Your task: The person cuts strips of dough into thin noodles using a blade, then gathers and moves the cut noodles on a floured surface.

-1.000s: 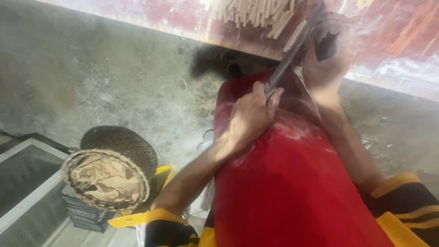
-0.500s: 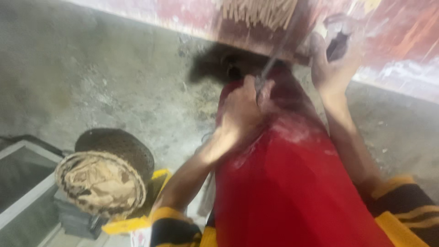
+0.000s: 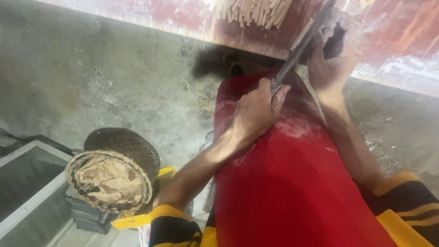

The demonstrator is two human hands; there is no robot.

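Dull metal blade (image 3: 297, 57), matt red cloth (image 3: 292, 192) (dusted white), woven basket (image 3: 109, 176), rough concrete floor (image 3: 91, 77).

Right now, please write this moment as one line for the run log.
left hand: grips long grey metal blade | right hand: holds blade's far end | red cloth: over lap

Bare concrete floor (image 3: 91, 77) lies open leftward; woven basket (image 3: 109, 176) blocks lower left.

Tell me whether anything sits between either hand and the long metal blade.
Nothing visible does. The left hand grips the lower end of the long metal blade directly, above the red cloth. The right hand is closed at the upper end by the board edge; its contact there is partly hidden.
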